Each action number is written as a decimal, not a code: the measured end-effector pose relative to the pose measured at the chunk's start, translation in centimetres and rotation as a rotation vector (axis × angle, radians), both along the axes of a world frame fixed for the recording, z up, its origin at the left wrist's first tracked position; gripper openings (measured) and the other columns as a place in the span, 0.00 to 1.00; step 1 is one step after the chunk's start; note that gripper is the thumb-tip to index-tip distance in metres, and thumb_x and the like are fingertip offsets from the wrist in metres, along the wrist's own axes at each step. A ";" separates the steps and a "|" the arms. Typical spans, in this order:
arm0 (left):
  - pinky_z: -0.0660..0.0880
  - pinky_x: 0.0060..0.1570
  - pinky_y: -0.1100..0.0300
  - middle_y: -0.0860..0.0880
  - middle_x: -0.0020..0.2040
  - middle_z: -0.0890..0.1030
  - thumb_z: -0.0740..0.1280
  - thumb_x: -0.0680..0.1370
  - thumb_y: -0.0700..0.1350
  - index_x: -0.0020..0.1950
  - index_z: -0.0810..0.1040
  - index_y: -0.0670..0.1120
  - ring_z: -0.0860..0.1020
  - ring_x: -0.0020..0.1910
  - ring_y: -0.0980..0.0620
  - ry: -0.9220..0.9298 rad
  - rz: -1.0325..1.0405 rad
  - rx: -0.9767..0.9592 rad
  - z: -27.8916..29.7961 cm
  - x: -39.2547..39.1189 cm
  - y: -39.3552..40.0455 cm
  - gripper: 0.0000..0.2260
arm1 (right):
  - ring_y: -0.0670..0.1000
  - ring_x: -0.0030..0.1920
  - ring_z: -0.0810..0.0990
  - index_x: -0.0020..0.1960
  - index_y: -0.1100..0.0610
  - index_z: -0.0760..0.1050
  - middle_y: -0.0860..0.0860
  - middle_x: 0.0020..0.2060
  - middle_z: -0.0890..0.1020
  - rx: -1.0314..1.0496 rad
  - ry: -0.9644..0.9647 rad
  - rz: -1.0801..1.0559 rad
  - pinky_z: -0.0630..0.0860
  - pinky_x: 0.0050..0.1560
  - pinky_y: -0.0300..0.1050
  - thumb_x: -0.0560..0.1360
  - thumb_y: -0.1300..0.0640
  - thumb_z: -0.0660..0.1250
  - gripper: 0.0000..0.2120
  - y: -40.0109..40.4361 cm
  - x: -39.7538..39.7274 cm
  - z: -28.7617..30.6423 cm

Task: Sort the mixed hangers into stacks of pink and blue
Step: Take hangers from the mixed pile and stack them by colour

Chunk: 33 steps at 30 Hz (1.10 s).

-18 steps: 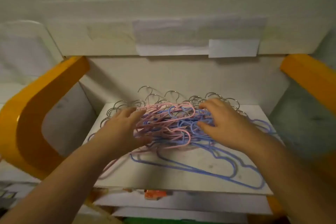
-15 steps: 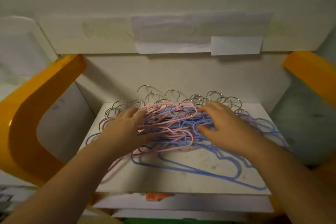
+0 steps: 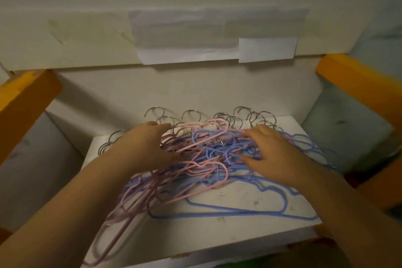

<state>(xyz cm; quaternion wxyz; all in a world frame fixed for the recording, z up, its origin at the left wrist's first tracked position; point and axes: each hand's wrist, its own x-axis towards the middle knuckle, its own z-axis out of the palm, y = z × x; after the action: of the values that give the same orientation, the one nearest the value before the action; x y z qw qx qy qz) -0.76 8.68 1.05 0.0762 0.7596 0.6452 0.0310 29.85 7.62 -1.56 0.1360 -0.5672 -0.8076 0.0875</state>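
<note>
A tangled pile of wire hangers lies on a white shelf board [image 3: 228, 239], metal hooks [image 3: 191, 113] pointing to the back. Pink hangers [image 3: 195, 164] run mostly through the left and middle, and some reach over the front edge at the lower left. Blue hangers [image 3: 239, 211] spread to the right and front. My left hand [image 3: 143, 148] grips the pile's left side, fingers over pink wires and thumb against them. On the right side, my right hand [image 3: 274, 154] has fingers and thumb closed around blue wires.
Orange frame bars stand at the left [image 3: 24, 98] and right [image 3: 359, 85] of the shelf. A white back panel with taped paper sheets [image 3: 267, 50] overhangs the rear. A second white board lies just under the front edge.
Both hands stay on the pile. The pink hangers on the left have slid toward me and now reach past the front edge. The view has moved closer.
</note>
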 end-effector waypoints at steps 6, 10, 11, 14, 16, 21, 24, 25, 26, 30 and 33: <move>0.72 0.57 0.54 0.48 0.61 0.73 0.71 0.66 0.66 0.72 0.67 0.56 0.74 0.60 0.46 -0.044 0.041 0.172 0.9 0.5 -0.3 0.38 | 0.52 0.62 0.69 0.71 0.47 0.65 0.48 0.60 0.70 -0.095 -0.106 -0.065 0.70 0.62 0.51 0.65 0.28 0.63 0.40 0.7 2.6 0.2; 0.71 0.60 0.52 0.48 0.64 0.72 0.69 0.66 0.67 0.73 0.65 0.53 0.70 0.62 0.46 0.010 0.046 0.188 0.7 1.3 -0.9 0.39 | 0.52 0.64 0.68 0.73 0.46 0.61 0.48 0.62 0.69 -0.196 -0.108 -0.021 0.69 0.64 0.51 0.67 0.33 0.70 0.40 1.8 3.8 0.3; 0.70 0.60 0.52 0.48 0.65 0.72 0.70 0.66 0.67 0.73 0.65 0.52 0.70 0.63 0.46 0.004 0.050 0.169 0.6 1.7 -1.2 0.39 | 0.51 0.64 0.69 0.74 0.46 0.62 0.48 0.62 0.69 -0.218 -0.111 -0.007 0.69 0.63 0.51 0.68 0.34 0.70 0.39 2.0 4.1 0.3; 0.70 0.59 0.52 0.48 0.63 0.72 0.71 0.66 0.66 0.71 0.68 0.51 0.71 0.62 0.46 -0.026 0.052 0.166 0.0 2.9 -2.1 0.38 | 0.51 0.61 0.71 0.73 0.47 0.64 0.48 0.58 0.70 -0.217 -0.158 0.030 0.71 0.61 0.50 0.68 0.34 0.69 0.38 2.7 4.4 0.5; 0.71 0.57 0.52 0.48 0.60 0.74 0.70 0.64 0.68 0.69 0.71 0.51 0.72 0.59 0.45 -0.046 0.058 0.173 -0.4 3.6 -2.7 0.37 | 0.51 0.57 0.71 0.72 0.45 0.65 0.46 0.52 0.68 -0.191 -0.195 0.054 0.71 0.58 0.49 0.66 0.30 0.68 0.39 3.2 4.6 0.4; 0.73 0.53 0.51 0.48 0.52 0.76 0.63 0.61 0.73 0.65 0.74 0.52 0.75 0.53 0.44 -0.063 0.068 0.195 -1.4 4.5 -3.6 0.38 | 0.52 0.55 0.68 0.60 0.45 0.70 0.47 0.49 0.65 -0.177 -0.270 0.070 0.66 0.58 0.48 0.62 0.29 0.67 0.33 4.2 4.2 0.0; 0.73 0.48 0.53 0.48 0.51 0.76 0.63 0.62 0.73 0.64 0.75 0.52 0.76 0.52 0.44 -0.067 0.095 0.238 -1.4 5.1 -4.6 0.37 | 0.51 0.50 0.66 0.47 0.48 0.70 0.48 0.46 0.65 -0.109 -0.255 0.097 0.67 0.54 0.47 0.60 0.31 0.68 0.26 4.2 4.1 -0.1; 0.71 0.44 0.55 0.49 0.50 0.76 0.62 0.62 0.73 0.62 0.76 0.53 0.76 0.51 0.45 -0.079 0.104 0.244 -1.3 5.4 -4.9 0.36 | 0.51 0.50 0.66 0.46 0.48 0.70 0.48 0.46 0.65 -0.096 -0.224 0.101 0.68 0.53 0.47 0.59 0.31 0.68 0.26 4.3 4.0 -0.1; 0.69 0.42 0.57 0.50 0.49 0.76 0.61 0.62 0.73 0.61 0.77 0.54 0.76 0.50 0.45 -0.092 0.114 0.251 -1.2 5.6 -5.2 0.35 | 0.51 0.50 0.67 0.46 0.48 0.71 0.47 0.46 0.65 -0.091 -0.182 0.102 0.70 0.53 0.48 0.58 0.31 0.67 0.26 4.3 4.0 -0.1; 0.73 0.46 0.53 0.49 0.48 0.75 0.60 0.60 0.76 0.61 0.77 0.53 0.76 0.50 0.43 -0.118 0.145 0.261 -1.1 6.0 -5.7 0.38 | 0.51 0.54 0.70 0.57 0.48 0.73 0.47 0.49 0.68 -0.125 -0.085 0.136 0.72 0.55 0.50 0.63 0.27 0.64 0.32 4.6 4.3 0.3; 0.74 0.51 0.51 0.48 0.51 0.76 0.54 0.60 0.82 0.63 0.76 0.53 0.76 0.51 0.44 -0.094 0.155 0.251 -1.1 6.1 -5.9 0.44 | 0.51 0.60 0.68 0.70 0.45 0.65 0.48 0.56 0.69 -0.154 -0.089 0.175 0.70 0.60 0.49 0.64 0.24 0.62 0.41 4.2 5.3 0.1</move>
<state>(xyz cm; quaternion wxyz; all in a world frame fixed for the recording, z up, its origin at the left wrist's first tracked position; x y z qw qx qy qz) 5.32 2.78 -0.07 0.0083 0.7087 0.6887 0.1528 35.20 11.82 -1.45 0.0478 -0.5065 -0.8502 0.1354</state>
